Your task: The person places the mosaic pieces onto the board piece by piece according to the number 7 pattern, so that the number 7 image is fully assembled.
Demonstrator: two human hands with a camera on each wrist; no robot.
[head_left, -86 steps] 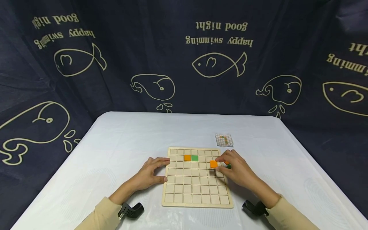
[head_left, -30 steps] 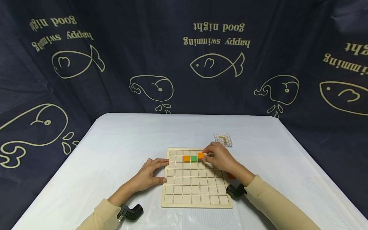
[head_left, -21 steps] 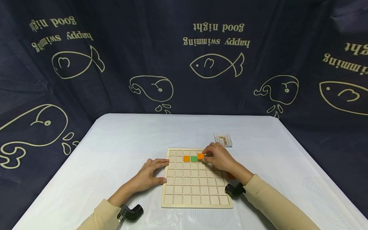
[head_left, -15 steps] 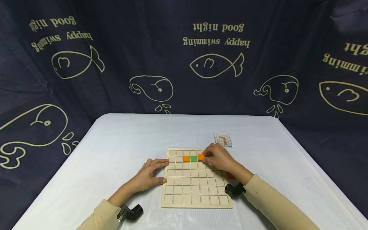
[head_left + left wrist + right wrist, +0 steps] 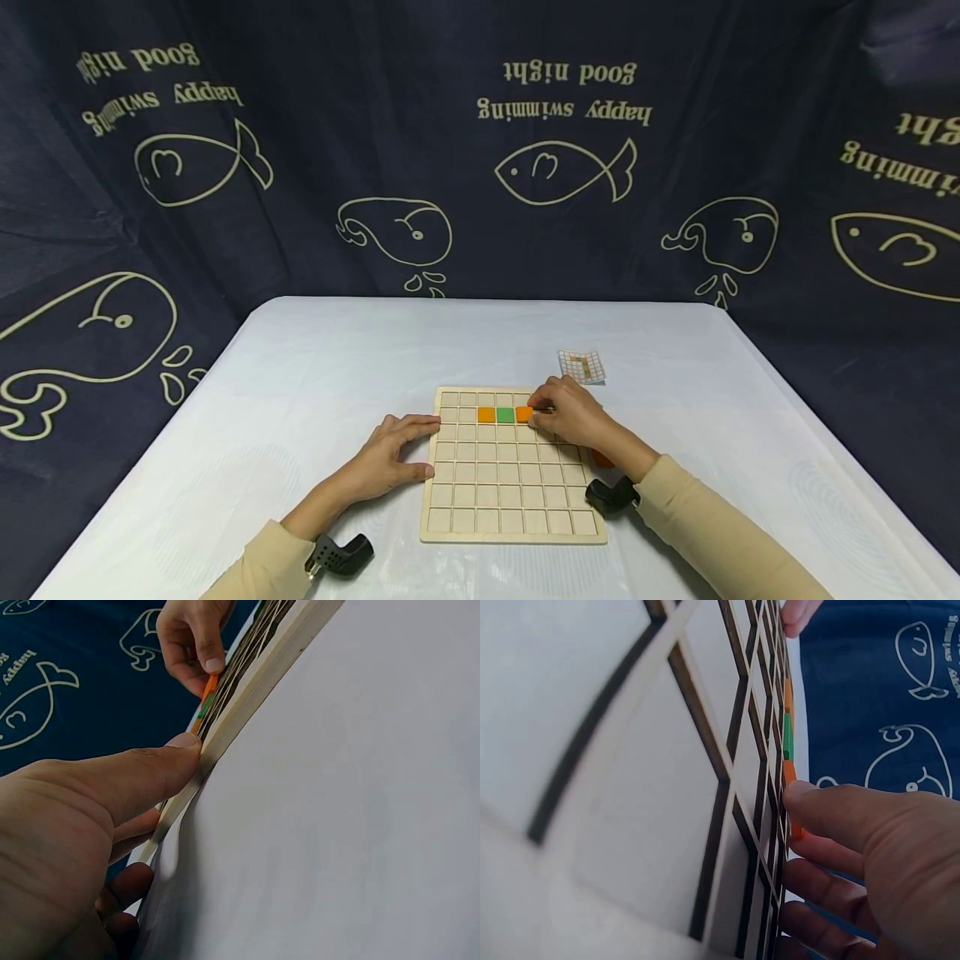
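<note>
A wooden grid board (image 5: 517, 536) lies on the white table. In its second row from the far edge sit an orange tile (image 5: 487, 414) and, right beside it, a green tile (image 5: 506, 414). My right hand (image 5: 572, 412) pinches another orange tile (image 5: 523, 414) by its right side, at the cell just right of the green one. In the right wrist view this pinched tile (image 5: 793, 814) tilts slightly, its near end between thumb and finger. My left hand (image 5: 386, 457) rests against the board's left edge, thumb and fingers spread and touching the rim.
Beyond the board's far right corner lies a small card (image 5: 582, 367) printed with a coloured grid. An orange piece (image 5: 602, 459) shows partly beneath my right wrist. A dark printed curtain (image 5: 480, 150) hangs behind the table.
From the board's right side, my right hand has carried the orange tile left to the cell beside the green tile, then lowered it. My left hand has stayed at the board's edge.
</note>
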